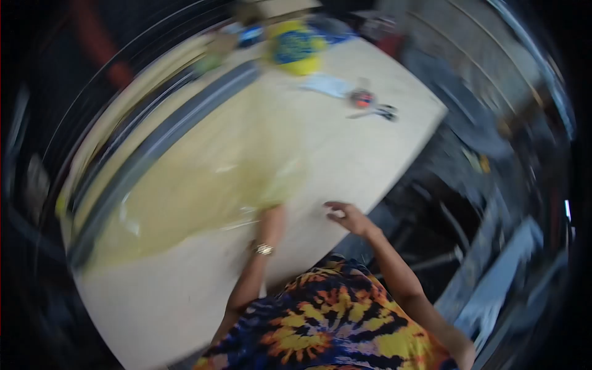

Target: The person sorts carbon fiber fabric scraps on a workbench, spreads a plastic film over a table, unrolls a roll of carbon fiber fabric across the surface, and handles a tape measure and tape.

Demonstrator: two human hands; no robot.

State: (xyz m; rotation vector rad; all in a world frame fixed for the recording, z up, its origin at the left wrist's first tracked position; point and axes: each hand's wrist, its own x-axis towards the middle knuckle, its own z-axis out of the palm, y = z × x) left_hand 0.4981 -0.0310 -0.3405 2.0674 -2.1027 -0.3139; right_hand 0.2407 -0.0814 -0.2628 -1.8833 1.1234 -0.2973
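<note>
A sheet of yellowish see-through plastic [185,185] lies over the left and middle of a pale table. My left hand [272,221], with a gold-coloured watch [264,249] at the wrist, is at the sheet's near corner, where the plastic bunches up. Its fingers are covered by the film and blurred, so I cannot see their grip. To the right, my right hand [349,217] is over the table's near edge, apart from the sheet. Its fingers are curled together, with a small whitish spot between them that I cannot make out.
A long grey strip [166,135] lies across the sheet's far side. Scissors [376,113], a small round red-and-dark item [362,97], a pale paper or cloth [325,85] and a yellow-and-blue package [296,47] are on the table [364,154]. Dark clutter surrounds its right edge.
</note>
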